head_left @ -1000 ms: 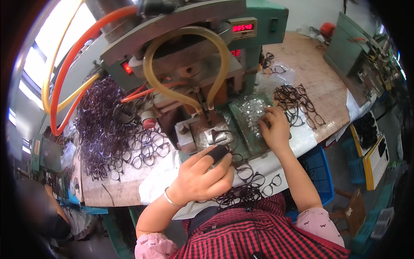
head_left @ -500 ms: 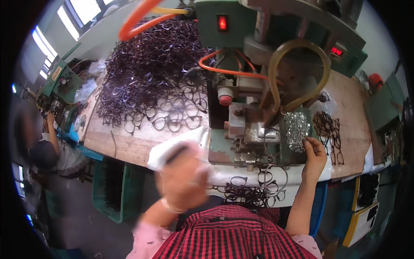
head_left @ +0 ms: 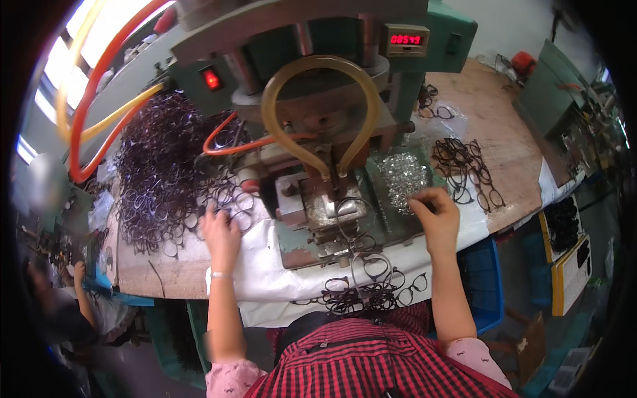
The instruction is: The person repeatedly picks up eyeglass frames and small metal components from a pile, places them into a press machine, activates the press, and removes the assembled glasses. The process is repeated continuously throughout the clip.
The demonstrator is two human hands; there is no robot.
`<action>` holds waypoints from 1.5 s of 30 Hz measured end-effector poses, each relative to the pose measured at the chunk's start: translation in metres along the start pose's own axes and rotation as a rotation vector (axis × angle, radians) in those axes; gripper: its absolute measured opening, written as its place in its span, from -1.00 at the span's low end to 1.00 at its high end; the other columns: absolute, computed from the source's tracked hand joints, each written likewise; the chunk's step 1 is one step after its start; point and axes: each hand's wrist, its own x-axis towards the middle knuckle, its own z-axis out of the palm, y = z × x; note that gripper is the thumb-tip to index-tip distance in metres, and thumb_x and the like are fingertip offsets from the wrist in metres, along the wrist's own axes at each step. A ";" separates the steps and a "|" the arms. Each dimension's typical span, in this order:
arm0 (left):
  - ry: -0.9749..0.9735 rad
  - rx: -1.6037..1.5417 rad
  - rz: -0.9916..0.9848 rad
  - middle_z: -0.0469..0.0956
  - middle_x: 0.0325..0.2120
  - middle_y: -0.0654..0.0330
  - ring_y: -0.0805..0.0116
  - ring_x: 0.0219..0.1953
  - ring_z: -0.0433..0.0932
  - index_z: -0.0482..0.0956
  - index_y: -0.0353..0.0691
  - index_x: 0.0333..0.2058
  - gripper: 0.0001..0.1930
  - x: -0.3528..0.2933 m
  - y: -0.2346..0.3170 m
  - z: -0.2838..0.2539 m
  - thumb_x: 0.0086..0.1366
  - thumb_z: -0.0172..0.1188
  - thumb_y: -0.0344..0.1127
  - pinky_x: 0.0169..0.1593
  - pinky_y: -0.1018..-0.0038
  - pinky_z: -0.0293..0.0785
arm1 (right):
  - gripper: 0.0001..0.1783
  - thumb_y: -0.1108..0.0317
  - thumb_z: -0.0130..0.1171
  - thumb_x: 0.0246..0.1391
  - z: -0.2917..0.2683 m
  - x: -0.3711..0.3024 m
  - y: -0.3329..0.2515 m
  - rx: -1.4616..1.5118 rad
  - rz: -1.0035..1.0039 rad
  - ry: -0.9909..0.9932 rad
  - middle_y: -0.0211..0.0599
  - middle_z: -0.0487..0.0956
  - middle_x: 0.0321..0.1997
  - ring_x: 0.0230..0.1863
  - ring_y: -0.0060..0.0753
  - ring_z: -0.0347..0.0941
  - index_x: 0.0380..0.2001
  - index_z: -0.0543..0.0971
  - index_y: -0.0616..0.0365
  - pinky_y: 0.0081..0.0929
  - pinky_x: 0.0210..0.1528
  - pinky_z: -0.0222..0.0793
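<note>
My left hand (head_left: pixel 220 237) reaches over the near edge of a large heap of dark eyeglass frames (head_left: pixel 152 159). Its fingers are stretched out onto the loose frames there; no frame shows clearly in its grasp. My right hand (head_left: pixel 438 215) is at the near right side of a spread of small silver metal pieces (head_left: pixel 403 178). Thumb and forefinger are pinched together; whatever lies between them is too small to make out. Between both hands stands a green press machine (head_left: pixel 318 245), with a metal fixture (head_left: pixel 342 210) under its head.
More eyeglass frames (head_left: pixel 355 295) lie along the front edge, close to my apron. Brown frames (head_left: pixel 464 169) lie right of the silver pieces. Orange (head_left: pixel 89 119) and amber hoses (head_left: pixel 272 93) loop around the machine. A blue crate (head_left: pixel 488 285) stands below right. Another person (head_left: pixel 73 298) sits far left.
My left hand has gone from in front of my body out to the heap of frames. My right hand remains by the silver pieces. The whole view has shifted toward the right.
</note>
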 end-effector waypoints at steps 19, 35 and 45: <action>0.345 -1.478 0.013 0.46 -0.23 0.11 0.40 -0.17 0.49 0.34 -0.26 -0.12 -0.92 -0.007 0.140 -0.100 0.47 -0.01 -0.45 -0.12 0.35 0.63 | -0.47 0.49 0.33 -0.03 0.073 0.007 -0.077 0.268 -0.050 -0.358 -0.29 0.67 -0.31 -0.20 -0.56 0.54 0.03 0.40 0.33 -0.56 -0.08 0.41; 0.444 -1.348 0.262 0.55 -0.29 0.10 0.36 -0.24 0.57 0.42 -0.37 -0.12 -0.88 0.013 0.202 -0.175 0.39 0.05 -0.56 -0.09 0.46 0.52 | -0.46 0.54 0.19 0.11 0.079 -0.016 -0.091 0.443 -0.057 -0.421 -0.25 0.60 -0.07 -0.02 -0.47 0.50 0.17 0.34 0.28 -0.49 0.09 0.35; 0.368 -0.703 1.102 0.65 -0.22 0.10 0.17 -0.23 0.66 0.56 -0.27 -0.38 -0.74 -0.025 0.209 -0.153 -0.09 0.42 -0.53 -0.26 0.39 0.67 | -0.86 0.43 0.31 -0.09 -0.013 -0.011 0.010 -0.909 -0.380 0.064 -0.24 0.58 -0.41 -0.24 -0.09 0.48 -0.38 0.65 0.13 -0.20 -0.17 0.40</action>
